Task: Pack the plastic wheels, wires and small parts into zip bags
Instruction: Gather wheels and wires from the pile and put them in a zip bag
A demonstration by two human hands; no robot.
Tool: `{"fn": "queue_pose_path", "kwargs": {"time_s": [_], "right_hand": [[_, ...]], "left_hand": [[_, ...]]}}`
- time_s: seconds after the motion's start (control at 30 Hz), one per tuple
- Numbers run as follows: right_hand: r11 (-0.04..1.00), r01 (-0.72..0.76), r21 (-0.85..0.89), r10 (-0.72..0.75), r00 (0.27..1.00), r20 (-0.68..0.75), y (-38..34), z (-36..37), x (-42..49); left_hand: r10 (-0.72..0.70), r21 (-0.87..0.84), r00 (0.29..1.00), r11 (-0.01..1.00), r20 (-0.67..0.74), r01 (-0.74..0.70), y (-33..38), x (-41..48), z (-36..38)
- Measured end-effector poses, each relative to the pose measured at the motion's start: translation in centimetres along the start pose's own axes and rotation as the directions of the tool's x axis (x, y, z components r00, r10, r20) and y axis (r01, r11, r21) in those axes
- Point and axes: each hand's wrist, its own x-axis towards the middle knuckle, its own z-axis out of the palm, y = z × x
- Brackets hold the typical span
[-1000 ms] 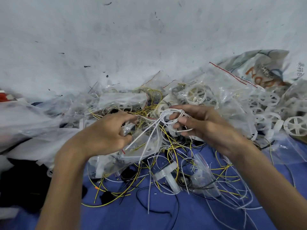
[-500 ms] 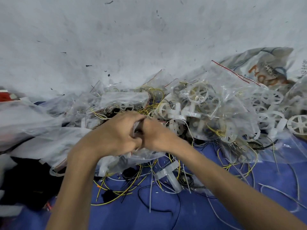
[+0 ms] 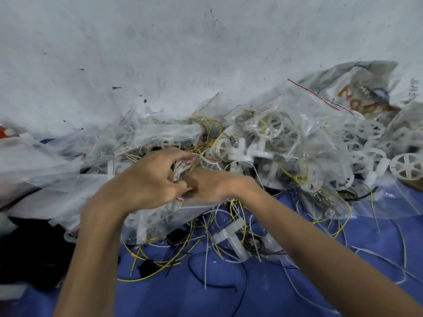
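My left hand (image 3: 148, 179) grips the mouth of a clear zip bag (image 3: 160, 216) that lies in front of me and holds white plastic parts and wires. My right hand (image 3: 212, 184) is pressed against the left at the bag's opening, its fingers tucked inside and hidden, so what they hold is unclear. Loose yellow, white and black wires (image 3: 206, 248) sprawl on the blue cloth (image 3: 251, 294) under my arms. A white T-shaped plastic part (image 3: 231, 234) lies among them. White spoked wheels (image 3: 406, 167) are heaped at the right.
Filled zip bags with red seal lines (image 3: 309, 133) pile up behind my hands against a grey-white wall (image 3: 183, 53). A printed sack (image 3: 361, 94) sits at the far right. Crumpled clear plastic (image 3: 34, 165) and a dark object (image 3: 27, 248) lie at the left.
A second ago my right hand held a coil of white wire beside the bag. It has since moved left into the bag's mouth, and the coil is no longer visible.
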Motion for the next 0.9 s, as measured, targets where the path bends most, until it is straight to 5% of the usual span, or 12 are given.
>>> {"fn": "queue_pose_path", "kwargs": {"time_s": [0.13,0.2,0.27,0.37,0.53,0.73,0.9], "right_hand": [[0.934,0.174,0.311,-0.036,0.914,-0.404,1.2,-2.1,-4.3],[0.97,0.172,0.17,-0.067,0.865,-0.497,2.5,-1.8,-7.2],[0.999,0.043,-0.004,-0.04,0.887,-0.46,3.9,-0.3,-9.4],[0.99,-0.138,-0.023,0.123,0.935,-0.332,6.1,2.8,-11.8],[0.899,-0.306,-0.312,0.321,0.947,-0.004,8.4,6.3,-13.1],[0.898,-0.368,-0.24,0.352,0.93,-0.109,9.4,4.7,-12.9],[0.876,-0.445,-0.185,0.387,0.879,-0.279,10.1,3.8,-12.7]], "left_hand": [[-0.065,0.017,0.996,0.998,-0.053,0.066,-0.5,-0.2,-0.6],[-0.083,0.032,0.993,0.996,-0.079,0.086,-0.9,-0.5,-1.0],[-0.075,0.049,0.99,0.995,-0.121,0.082,-1.1,-0.7,-1.4],[-0.022,0.064,0.981,0.997,-0.194,0.035,-1.7,-0.5,-1.7],[0.0,0.072,0.956,0.997,-0.294,0.023,-2.8,-0.4,-2.1],[-0.213,-0.218,0.944,0.963,-0.251,0.159,-3.9,-0.8,-2.3],[-0.131,0.056,0.986,0.989,-0.106,0.138,-3.4,-1.2,-2.4]]}}
